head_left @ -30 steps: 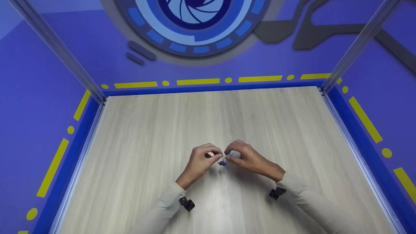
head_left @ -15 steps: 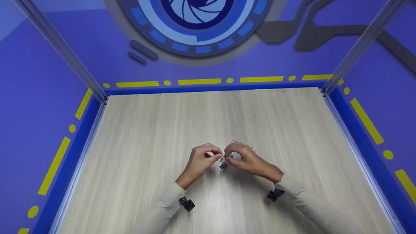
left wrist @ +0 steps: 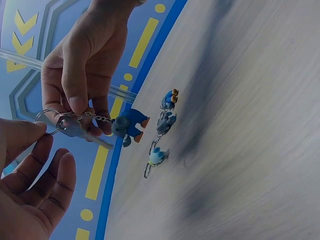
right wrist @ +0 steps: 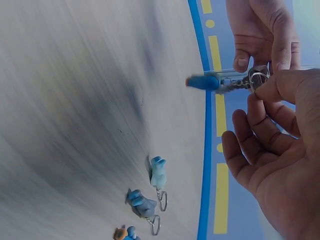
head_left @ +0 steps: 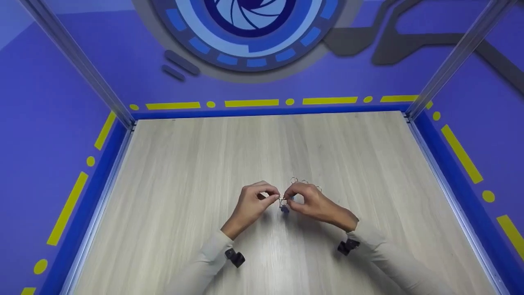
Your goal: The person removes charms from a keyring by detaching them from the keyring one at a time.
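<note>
The head camera looked forward and down from above the table [head_left: 184, 172], taking in its whole top and the purple back wall [head_left: 102, 53]. Each wrist camera sat close, tilted sideways, facing the opposite hand. All three views shared the meeting hands [head_left: 282, 200] and the table.

Low in the centre of the head view, the left hand [head_left: 253, 204] and right hand [head_left: 312, 202] meet fingertip to fingertip, thumbs and forefingers pinched, forearms in pale sleeves angling in from the bottom edge
</note>
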Tool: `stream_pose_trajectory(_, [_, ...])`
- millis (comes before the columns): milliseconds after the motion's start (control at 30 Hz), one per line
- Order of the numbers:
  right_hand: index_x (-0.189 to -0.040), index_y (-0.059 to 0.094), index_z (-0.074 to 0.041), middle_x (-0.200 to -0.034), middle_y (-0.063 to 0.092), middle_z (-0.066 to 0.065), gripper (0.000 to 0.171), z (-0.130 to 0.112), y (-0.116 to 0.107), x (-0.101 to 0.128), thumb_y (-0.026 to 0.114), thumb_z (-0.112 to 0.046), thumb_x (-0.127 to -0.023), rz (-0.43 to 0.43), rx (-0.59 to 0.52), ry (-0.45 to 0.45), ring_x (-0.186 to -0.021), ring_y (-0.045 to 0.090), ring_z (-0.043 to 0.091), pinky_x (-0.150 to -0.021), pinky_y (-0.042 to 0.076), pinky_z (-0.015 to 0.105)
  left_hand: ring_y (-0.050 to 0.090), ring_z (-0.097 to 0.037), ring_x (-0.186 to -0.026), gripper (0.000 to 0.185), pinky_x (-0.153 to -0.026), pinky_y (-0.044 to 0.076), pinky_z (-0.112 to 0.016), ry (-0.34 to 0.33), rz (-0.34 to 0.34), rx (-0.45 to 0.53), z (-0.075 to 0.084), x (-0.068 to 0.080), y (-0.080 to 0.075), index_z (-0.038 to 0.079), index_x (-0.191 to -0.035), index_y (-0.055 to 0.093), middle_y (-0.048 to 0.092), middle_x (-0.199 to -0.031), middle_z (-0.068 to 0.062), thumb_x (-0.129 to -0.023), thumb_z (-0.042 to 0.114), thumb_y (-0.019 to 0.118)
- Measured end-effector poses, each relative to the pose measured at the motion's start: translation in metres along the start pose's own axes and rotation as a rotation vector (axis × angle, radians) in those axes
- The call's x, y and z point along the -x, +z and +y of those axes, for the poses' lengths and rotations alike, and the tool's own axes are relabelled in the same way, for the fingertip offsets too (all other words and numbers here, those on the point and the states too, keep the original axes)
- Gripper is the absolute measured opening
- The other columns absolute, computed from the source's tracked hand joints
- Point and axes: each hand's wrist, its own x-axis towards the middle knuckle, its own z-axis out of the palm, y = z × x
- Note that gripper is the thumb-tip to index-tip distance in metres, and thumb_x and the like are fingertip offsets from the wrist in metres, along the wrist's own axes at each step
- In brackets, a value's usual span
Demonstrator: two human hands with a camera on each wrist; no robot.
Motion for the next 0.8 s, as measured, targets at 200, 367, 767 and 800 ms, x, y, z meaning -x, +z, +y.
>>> stream_pose_trajectory(200, [-0.102,0.075,-0.009,-0.101,0.076,0.002,0.021,-0.0026,-0.0018,-0.0010,0.074,0.011,-0.097,0.056,-0.073,-0.021,-0.099,0.074,0.026,-0.091,0.061,0.041,0.070,-0.011,-0.088,0.006,-0.075,0.058,-0.026,-0.017,0.006,0.005,-0.0016,0.0008,-0.0006,0.013,-0.098,0.084,0.080,-0.097,0.002,-0.099,0.007,0.083])
stream_pose_trajectory(367, [-0.105,0.076,-0.007,-0.105,0.078,0.007,0.013,-0.0068,-0.0047,-0.0022,0.074,0.006,-0.102,0.062,-0.138,-0.037,-0.101,0.075,0.029,-0.092,0.061,0.047,0.070,-0.012,-0.086,0.006,-0.074,0.058,-0.025,-0.028,0.014,0.048,-0.0018,0.0016,-0.0012,0.014,-0.097,0.084,0.078,-0.095,0.004,-0.099,0.008,0.083])
stream_pose_trajectory(767, [-0.105,0.078,-0.007,-0.103,0.078,0.004,0.011,-0.0089,-0.0048,-0.0008,0.074,0.004,-0.102,0.101,-0.170,0.005,-0.098,0.073,0.021,-0.091,0.056,0.028,0.069,-0.014,-0.084,0.004,-0.071,0.061,-0.027,-0.062,0.012,0.146,-0.0013,0.0029,-0.0008,0.007,-0.098,0.082,0.077,-0.096,0.000,-0.101,0.005,0.079])
stream_pose_trajectory(800, [-0.104,0.078,-0.007,-0.102,0.078,0.005,0.011,-0.0095,-0.0047,-0.0007,0.074,0.003,-0.102,0.108,-0.174,0.012,-0.097,0.072,0.021,-0.090,0.055,0.026,0.069,-0.015,-0.084,0.004,-0.071,0.061,-0.027,-0.070,0.013,0.155,-0.0015,0.0033,-0.0004,0.006,-0.098,0.081,0.077,-0.096,-0.001,-0.101,0.005,0.079])
